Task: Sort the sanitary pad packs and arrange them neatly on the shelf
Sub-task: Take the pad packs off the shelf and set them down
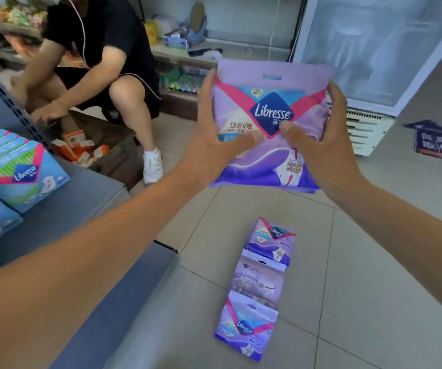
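Purple pack [265, 123] is hanging upright in mid-air over the floor, both hands pinching it: left hand [214, 145] at its nine o'clock edge, right hand [318, 145] at three o'clock, thumbs pressing the front. Shelf [62, 206] is lying toward nine o'clock, nearer the left hand, beside blue packs [20, 169].

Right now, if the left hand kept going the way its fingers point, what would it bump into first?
The left hand grips the purple plastic pad pack, fingers pointing up and away. Beyond them, probably the low shelf of goods against the far wall, though depth is hard to judge here.
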`<state>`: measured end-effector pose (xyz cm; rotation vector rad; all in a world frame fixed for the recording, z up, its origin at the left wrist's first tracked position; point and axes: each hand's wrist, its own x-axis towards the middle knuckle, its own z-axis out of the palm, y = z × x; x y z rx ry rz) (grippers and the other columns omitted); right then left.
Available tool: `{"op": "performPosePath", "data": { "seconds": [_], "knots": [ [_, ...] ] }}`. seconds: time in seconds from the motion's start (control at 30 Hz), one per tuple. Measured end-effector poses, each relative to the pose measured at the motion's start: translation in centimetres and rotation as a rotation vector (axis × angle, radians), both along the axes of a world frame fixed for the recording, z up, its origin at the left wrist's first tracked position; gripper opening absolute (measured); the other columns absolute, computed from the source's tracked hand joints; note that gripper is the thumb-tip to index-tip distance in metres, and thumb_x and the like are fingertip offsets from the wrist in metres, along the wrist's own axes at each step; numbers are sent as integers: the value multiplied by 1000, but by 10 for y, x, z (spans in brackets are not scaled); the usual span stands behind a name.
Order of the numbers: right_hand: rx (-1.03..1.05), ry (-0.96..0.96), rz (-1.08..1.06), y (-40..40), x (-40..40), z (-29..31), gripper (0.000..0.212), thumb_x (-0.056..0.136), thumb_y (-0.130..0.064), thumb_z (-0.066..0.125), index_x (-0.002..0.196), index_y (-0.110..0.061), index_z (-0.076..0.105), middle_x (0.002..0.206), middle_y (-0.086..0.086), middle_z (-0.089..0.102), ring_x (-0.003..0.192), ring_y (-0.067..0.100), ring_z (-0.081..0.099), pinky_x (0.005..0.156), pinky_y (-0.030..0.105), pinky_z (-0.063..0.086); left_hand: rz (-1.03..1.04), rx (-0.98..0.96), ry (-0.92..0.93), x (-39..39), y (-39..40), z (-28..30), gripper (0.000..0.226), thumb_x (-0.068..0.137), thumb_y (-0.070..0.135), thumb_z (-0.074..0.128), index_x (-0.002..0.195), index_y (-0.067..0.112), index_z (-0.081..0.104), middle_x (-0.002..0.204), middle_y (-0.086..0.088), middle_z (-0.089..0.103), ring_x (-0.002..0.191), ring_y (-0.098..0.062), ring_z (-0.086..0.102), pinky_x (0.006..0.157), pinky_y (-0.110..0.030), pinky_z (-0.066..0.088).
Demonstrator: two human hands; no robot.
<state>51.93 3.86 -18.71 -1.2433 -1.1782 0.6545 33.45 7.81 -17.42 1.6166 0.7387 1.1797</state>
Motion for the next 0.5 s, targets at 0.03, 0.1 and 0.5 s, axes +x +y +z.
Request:
{"op": "performPosePath", "data": {
  "seconds": [0.03, 0.1, 0.5],
  "knots": [
    [9, -9, -9, -2, 6, -17, 85, 84, -31, 76, 150, -29, 23, 132, -12, 57, 112, 6, 64, 88, 42, 58, -64, 13, 30, 4, -1, -17, 103, 81, -10, 70, 153, 12, 0, 149, -13, 34, 110, -7, 63, 82, -22, 54],
    [25, -47, -31, -10, 15, -53, 80, 87, -29, 73, 150, -29, 24, 119, -29, 57, 107, -3, 64, 79, 29, 59, -163, 10, 103, 13, -2, -54, 105, 80, -12, 70, 154, 18, 1, 140, -8, 45, 107, -12, 66, 80, -25, 56],
    [-56, -194, -184, -29, 45, -201, 76, 92, -41, 62, 152, -42, 16, 118, -16, 58, 91, 2, 70, 66, 26, 61, -188, 30, 192, 56, -3, -208, 93, 79, 15, 79, 151, 34, 23, 128, 7, 56, 110, -15, 65, 79, -30, 59]
  ]
}}
